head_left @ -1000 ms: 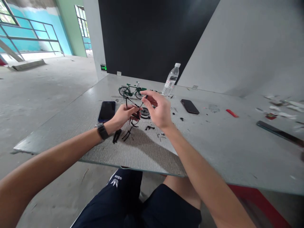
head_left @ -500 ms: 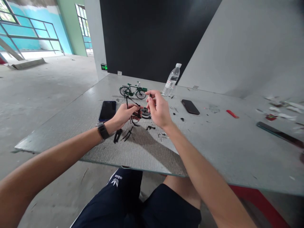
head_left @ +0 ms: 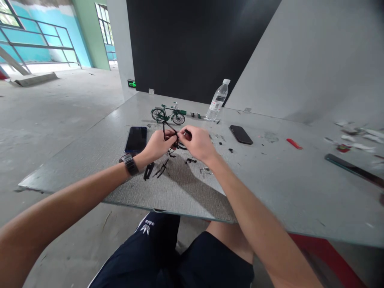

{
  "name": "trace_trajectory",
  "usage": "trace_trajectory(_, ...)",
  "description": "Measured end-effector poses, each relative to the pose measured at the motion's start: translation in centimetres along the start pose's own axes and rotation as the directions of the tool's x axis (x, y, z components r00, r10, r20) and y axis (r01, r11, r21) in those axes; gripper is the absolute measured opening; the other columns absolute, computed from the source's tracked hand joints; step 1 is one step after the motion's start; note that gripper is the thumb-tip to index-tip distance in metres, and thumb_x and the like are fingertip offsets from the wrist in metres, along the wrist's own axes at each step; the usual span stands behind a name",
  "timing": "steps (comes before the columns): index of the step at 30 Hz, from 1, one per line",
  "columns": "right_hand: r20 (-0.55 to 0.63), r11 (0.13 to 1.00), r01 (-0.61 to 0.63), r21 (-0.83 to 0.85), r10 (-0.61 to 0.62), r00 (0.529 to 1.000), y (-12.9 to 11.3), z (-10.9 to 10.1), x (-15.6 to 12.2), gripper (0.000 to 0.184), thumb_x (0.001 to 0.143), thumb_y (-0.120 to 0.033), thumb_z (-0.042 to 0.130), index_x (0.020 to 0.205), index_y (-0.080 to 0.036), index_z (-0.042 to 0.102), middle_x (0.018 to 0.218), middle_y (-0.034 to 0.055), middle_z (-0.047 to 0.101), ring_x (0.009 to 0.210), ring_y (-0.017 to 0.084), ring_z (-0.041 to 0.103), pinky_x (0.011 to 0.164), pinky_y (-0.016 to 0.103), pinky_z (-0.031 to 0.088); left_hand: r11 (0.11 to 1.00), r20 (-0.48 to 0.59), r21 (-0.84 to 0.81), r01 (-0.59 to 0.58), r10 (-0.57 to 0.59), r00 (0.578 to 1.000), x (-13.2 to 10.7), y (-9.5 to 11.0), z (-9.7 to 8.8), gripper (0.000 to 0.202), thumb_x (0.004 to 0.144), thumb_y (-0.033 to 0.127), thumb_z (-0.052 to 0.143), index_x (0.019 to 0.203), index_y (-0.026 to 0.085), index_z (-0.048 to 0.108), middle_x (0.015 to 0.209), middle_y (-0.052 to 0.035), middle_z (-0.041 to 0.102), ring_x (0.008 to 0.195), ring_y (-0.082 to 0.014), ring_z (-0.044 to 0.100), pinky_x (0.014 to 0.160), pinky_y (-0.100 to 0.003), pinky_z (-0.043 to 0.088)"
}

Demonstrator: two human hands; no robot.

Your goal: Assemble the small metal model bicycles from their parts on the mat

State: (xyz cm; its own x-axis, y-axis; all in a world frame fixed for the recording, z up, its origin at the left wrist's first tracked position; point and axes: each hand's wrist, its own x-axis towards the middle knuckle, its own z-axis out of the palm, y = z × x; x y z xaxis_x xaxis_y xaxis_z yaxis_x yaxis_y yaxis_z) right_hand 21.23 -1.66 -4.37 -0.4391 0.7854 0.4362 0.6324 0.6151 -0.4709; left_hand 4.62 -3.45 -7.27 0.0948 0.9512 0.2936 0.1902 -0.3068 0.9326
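Note:
My left hand (head_left: 157, 145), with a dark watch on its wrist, is closed round a small black model bicycle frame (head_left: 169, 131) held just above the table. My right hand (head_left: 199, 144) is pinched on a small dark part at the frame's right side, fingertips touching those of the left hand. A black wheel (head_left: 182, 146) shows between the hands. Loose black parts (head_left: 156, 170) lie on the table just below the left hand. A finished green model bicycle (head_left: 168, 115) stands behind the hands.
A glass-topped table (head_left: 270, 188) carries a dark phone (head_left: 136, 139) at the left, another phone (head_left: 241, 135) at the right, a water bottle (head_left: 217, 100), a red lighter (head_left: 293, 143), small screws and silver hex keys (head_left: 205, 171). Paper scraps lie far right.
My right hand has come down and left from a raised position to meet the left hand at the black frame. The left hand has shifted slightly up.

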Motion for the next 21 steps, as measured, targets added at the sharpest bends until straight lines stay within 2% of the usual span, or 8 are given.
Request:
trace_trajectory(4, 0.020, 0.999, -0.024, -0.048, 0.025, 0.999, -0.4, 0.0, 0.0, 0.012, 0.094, -0.025, 0.056, 0.086, -0.018, 0.062, 0.070, 0.0036, 0.061, 0.065, 0.015, 0.050, 0.063, 0.031, 0.033, 0.953, -0.013, 0.287, -0.095, 0.103, 0.995, 0.0, -0.3, -0.4, 0.018, 0.091, 0.019, 0.055, 0.089, 0.014, 0.072, 0.069, -0.0035, 0.073, 0.065, -0.0150, 0.068, 0.061, -0.024, 0.048)
trace_trajectory(9, 0.022, 0.999, -0.049, -0.019, 0.049, 0.999, -1.0, -0.1, 0.0, 0.011, 0.094, -0.024, 0.055, 0.085, -0.018, 0.059, 0.069, 0.0025, 0.060, 0.064, 0.015, 0.049, 0.063, 0.031, 0.033, 0.910, -0.027, 0.388, -0.150, 0.174, 0.984, 0.0, -0.5, -0.6, 0.019, 0.089, 0.018, 0.055, 0.092, 0.015, 0.074, 0.075, -0.0047, 0.076, 0.067, -0.0156, 0.069, 0.063, -0.025, 0.049)
trace_trajectory(13, 0.025, 1.000, -0.024, 0.003, 0.024, 0.999, -0.7, -0.1, 0.0, 0.010, 0.094, -0.025, 0.055, 0.085, -0.019, 0.058, 0.069, 0.0011, 0.058, 0.063, 0.014, 0.047, 0.063, 0.031, 0.033, 0.908, -0.038, 0.385, -0.162, 0.191, 0.981, 0.0, -0.3, -0.6, 0.019, 0.089, 0.019, 0.055, 0.089, 0.015, 0.074, 0.078, -0.0052, 0.076, 0.066, -0.0151, 0.068, 0.064, -0.025, 0.050)
trace_trajectory(16, 0.028, 0.999, 0.051, -0.014, -0.051, 0.998, -0.4, -0.1, 0.0, 0.010, 0.094, -0.024, 0.054, 0.086, -0.019, 0.057, 0.075, 0.0027, 0.060, 0.067, 0.015, 0.048, 0.064, 0.031, 0.033, 0.922, -0.059, 0.361, -0.139, 0.172, 0.983, 0.0, -0.2, -0.6, 0.019, 0.088, 0.018, 0.055, 0.085, 0.015, 0.073, 0.072, -0.0040, 0.074, 0.064, -0.0146, 0.067, 0.063, -0.025, 0.050)
trace_trajectory(19, 0.046, 0.993, 0.116, -0.032, -0.115, 0.992, -0.2, -0.3, -0.1, 0.011, 0.096, -0.025, 0.052, 0.088, -0.019, 0.057, 0.083, 0.0050, 0.061, 0.070, 0.016, 0.049, 0.066, 0.032, 0.034, 0.973, -0.099, 0.221, -0.072, 0.096, 0.990, 0.2, -0.5, -0.6, 0.019, 0.086, 0.016, 0.055, 0.082, 0.015, 0.073, 0.071, -0.0040, 0.072, 0.062, -0.0139, 0.066, 0.060, -0.024, 0.052)
trace_trajectory(21, 0.060, 0.994, 0.109, -0.027, -0.108, 0.992, -0.1, -0.3, -0.1, 0.012, 0.097, -0.027, 0.052, 0.089, -0.019, 0.057, 0.084, 0.0055, 0.061, 0.070, 0.016, 0.048, 0.066, 0.032, 0.035, 0.996, -0.107, 0.083, -0.025, 0.034, 0.994, 0.4, -0.7, -0.5, 0.018, 0.086, 0.016, 0.055, 0.081, 0.015, 0.072, 0.074, -0.0049, 0.072, 0.062, -0.0135, 0.066, 0.059, -0.024, 0.054)
